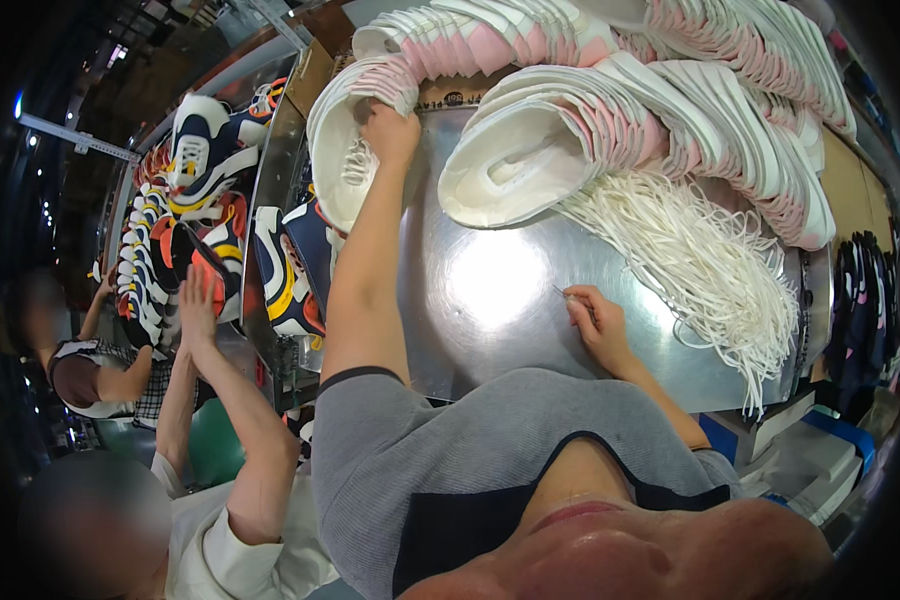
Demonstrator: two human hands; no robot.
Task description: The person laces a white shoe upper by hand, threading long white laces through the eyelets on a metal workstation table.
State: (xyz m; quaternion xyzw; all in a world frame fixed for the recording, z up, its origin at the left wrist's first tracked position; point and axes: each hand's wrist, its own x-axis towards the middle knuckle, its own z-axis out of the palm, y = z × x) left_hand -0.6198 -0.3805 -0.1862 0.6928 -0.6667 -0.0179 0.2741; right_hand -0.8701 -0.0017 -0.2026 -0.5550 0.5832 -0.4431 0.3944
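Observation:
My left hand (391, 135) reaches up to the heel end of a white shoe upper (331, 142) with lacing across its front, the outermost of a nested row; its fingers are partly hidden at the upper's edge. Low over the metal tabletop (450, 330), my right hand (596, 322) pinches a thin metal tool, perhaps a hook or needle, between thumb and fingers. A second nested stack of white and pink uppers (517, 165) lies right of my left hand. From beneath it spreads a bundle of white shoelaces (712, 277), to the right of my right hand.
More stacked uppers (757, 67) fill the table's far side. On the left, beyond a metal edge, are navy, white and yellow shoes (195, 150), a co-worker's hands (199, 307) and another person (105, 375). Boxes (802, 457) stand at lower right.

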